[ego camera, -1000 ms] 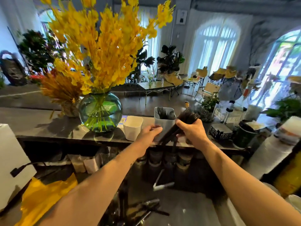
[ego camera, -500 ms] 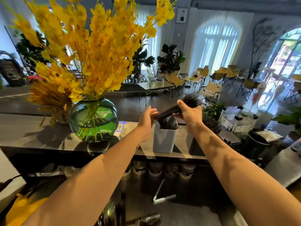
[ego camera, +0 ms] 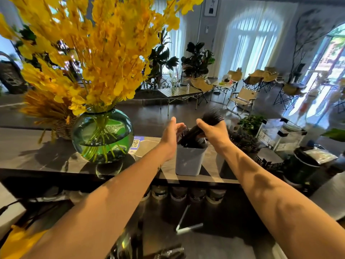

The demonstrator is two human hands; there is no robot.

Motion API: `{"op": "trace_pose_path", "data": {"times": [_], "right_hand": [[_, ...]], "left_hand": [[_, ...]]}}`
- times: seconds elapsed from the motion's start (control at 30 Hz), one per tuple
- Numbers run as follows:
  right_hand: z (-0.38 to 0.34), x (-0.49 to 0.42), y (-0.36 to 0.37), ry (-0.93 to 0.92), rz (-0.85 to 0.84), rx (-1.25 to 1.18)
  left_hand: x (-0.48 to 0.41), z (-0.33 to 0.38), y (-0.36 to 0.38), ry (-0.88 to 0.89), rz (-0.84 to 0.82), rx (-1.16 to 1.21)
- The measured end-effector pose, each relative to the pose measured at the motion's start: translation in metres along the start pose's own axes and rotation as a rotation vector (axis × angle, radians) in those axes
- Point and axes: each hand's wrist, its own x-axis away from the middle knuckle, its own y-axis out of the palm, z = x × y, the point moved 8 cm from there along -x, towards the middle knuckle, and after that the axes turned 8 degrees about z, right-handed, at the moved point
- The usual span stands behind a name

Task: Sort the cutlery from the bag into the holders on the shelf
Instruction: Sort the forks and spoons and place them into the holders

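Dark shelf (ego camera: 28, 150) with green vase (ego camera: 102, 135), white holder (ego camera: 189, 161)

Black cutlery (ego camera: 209, 121); white holder (ego camera: 188, 161); green glass vase (ego camera: 102, 135); yellow flowers (ego camera: 104, 45).

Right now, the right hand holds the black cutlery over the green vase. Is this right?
No. In the head view the right hand holds the black cutlery over the white holder, not the vase, which stands to its left.
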Motion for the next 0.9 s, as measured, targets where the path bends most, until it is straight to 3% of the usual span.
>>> {"op": "trace_pose_path", "data": {"times": [0.33,0.43,0.6,0.7,0.9], "right_hand": [[0.0,-0.017,0.019,-0.128,-0.114,0.263],[0.002,-0.023,0.03,-0.209,-0.226,0.3],[0.006,-0.008,0.041,-0.125,-0.407,0.32],[0.008,0.0,0.046,-0.056,-0.465,0.191],[0.019,-0.002,0.038,0.072,-0.322,0.169]], "left_hand": [[0.002,-0.007,0.006,-0.021,-0.018,0.015],[0.003,-0.004,0.004,-0.025,-0.003,0.039],[0.005,0.0,0.006,-0.003,-0.01,0.045],[0.004,0.0,0.006,-0.01,-0.011,0.062],[0.005,-0.001,0.009,-0.012,0.011,0.064]]}}
